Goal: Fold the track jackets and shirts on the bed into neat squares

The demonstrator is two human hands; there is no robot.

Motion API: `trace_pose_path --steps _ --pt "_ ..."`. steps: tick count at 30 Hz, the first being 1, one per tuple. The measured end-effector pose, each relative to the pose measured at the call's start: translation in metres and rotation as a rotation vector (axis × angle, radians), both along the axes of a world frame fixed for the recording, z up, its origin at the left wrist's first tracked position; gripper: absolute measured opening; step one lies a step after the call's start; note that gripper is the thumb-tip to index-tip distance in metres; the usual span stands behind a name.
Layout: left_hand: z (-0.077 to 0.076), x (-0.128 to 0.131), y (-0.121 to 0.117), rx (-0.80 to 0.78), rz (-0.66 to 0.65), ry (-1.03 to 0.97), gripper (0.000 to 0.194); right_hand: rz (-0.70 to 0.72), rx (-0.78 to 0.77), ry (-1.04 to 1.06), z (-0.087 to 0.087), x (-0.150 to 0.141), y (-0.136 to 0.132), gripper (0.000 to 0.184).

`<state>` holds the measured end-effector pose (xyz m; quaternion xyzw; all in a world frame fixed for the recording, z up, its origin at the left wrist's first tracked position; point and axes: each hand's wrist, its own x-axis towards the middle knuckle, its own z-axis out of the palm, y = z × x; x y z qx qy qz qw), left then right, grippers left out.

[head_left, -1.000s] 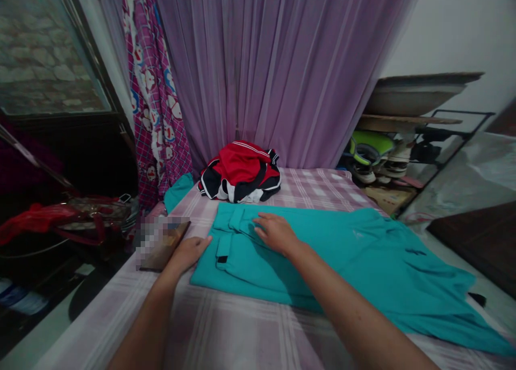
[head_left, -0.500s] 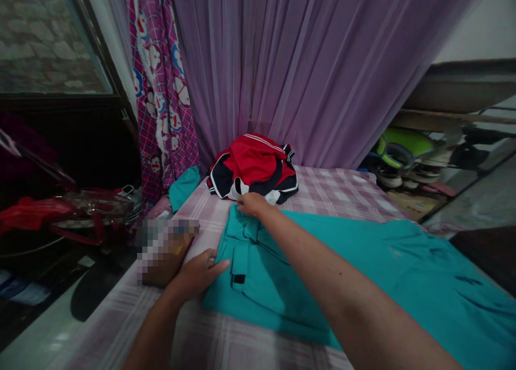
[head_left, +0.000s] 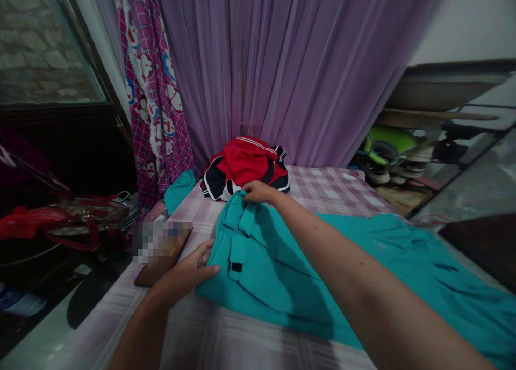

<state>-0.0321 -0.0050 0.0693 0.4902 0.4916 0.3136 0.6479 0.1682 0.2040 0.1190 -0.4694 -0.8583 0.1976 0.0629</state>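
Note:
A teal garment [head_left: 282, 284] lies folded across the bed, with a strap and a small black patch near its left end. My right hand [head_left: 258, 193] pinches the garment's far left corner and holds it slightly raised. At the garment's near left edge is my left hand [head_left: 197, 265], its thumb over the cloth and its fingers curled at the edge. Just behind my right hand sits a heap of red, black and white clothing [head_left: 250, 163].
A phone-like flat object [head_left: 161, 260], partly blurred out, lies left of my left hand on the checked bed sheet [head_left: 322, 187]. A small teal cloth [head_left: 179, 191] is by the patterned curtain [head_left: 157, 101]. Shoes stand on a rack [head_left: 399, 166] at right.
My right hand has lifted the garment's far left corner, and the cloth there now slopes upward. My left hand stays at the near edge. The whole view has shifted slightly.

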Motion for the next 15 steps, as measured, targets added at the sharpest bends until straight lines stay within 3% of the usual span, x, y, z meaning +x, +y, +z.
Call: trace_pose_path --steps 4,8,12,15 --pt "0.025 0.023 0.001 0.092 0.009 0.088 0.096 -0.038 0.004 0.129 0.020 0.044 0.005 0.017" --pt "0.048 0.067 0.010 0.246 -0.039 0.223 0.091 -0.080 -0.135 0.373 0.030 0.102 0.009 0.011" --pt "0.062 0.129 0.018 0.346 -0.234 0.364 0.077 -0.218 -0.305 0.506 0.027 0.167 0.000 0.007" --pt "0.061 0.181 0.020 0.422 -0.385 0.549 0.069 -0.352 -0.462 0.663 0.012 0.211 -0.012 0.006"
